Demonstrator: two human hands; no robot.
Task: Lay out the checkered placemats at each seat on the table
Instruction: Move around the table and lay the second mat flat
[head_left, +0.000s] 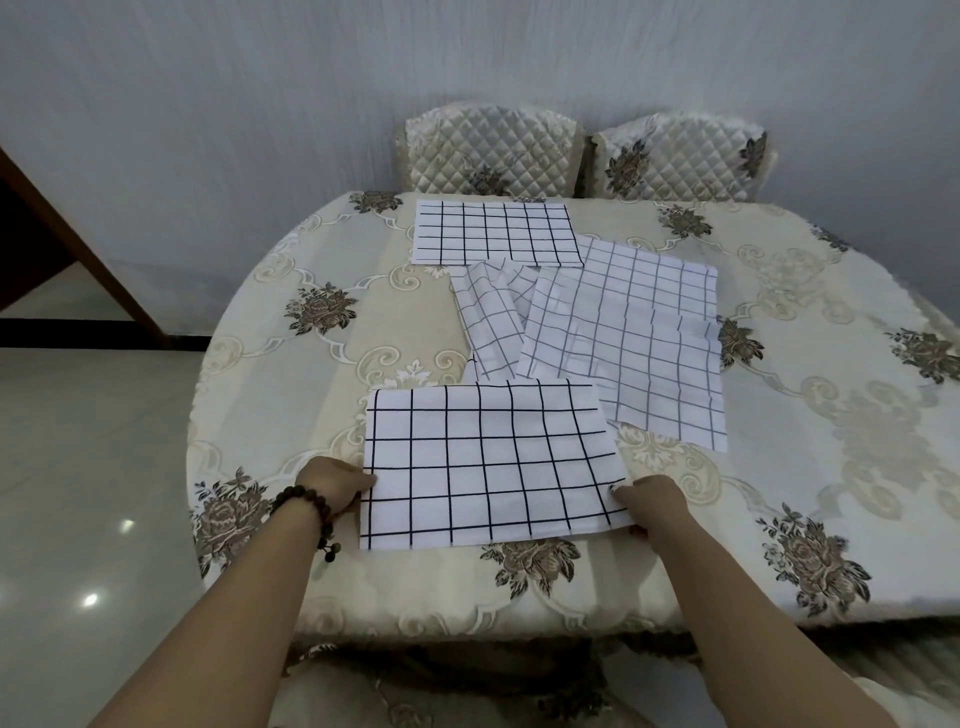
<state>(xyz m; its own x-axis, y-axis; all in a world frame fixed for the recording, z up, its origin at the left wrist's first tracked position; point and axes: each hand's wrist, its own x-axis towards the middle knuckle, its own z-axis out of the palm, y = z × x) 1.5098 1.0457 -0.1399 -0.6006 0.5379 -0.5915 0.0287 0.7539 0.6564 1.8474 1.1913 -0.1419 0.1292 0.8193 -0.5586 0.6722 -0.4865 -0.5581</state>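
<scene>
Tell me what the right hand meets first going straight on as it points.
The right hand grips the near placemat, so that comes first; beyond it, probably the crumpled placemat, though depth is unclear.

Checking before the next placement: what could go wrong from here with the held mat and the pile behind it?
1. The near placemat is pinched only at its side edges by the left hand and right hand; it may wrinkle or land crooked.
2. Its far right corner meets the loose pile; sliding it may drag the pile.
3. The pile touches the far placemat; pulling from it may shift that one.
</scene>
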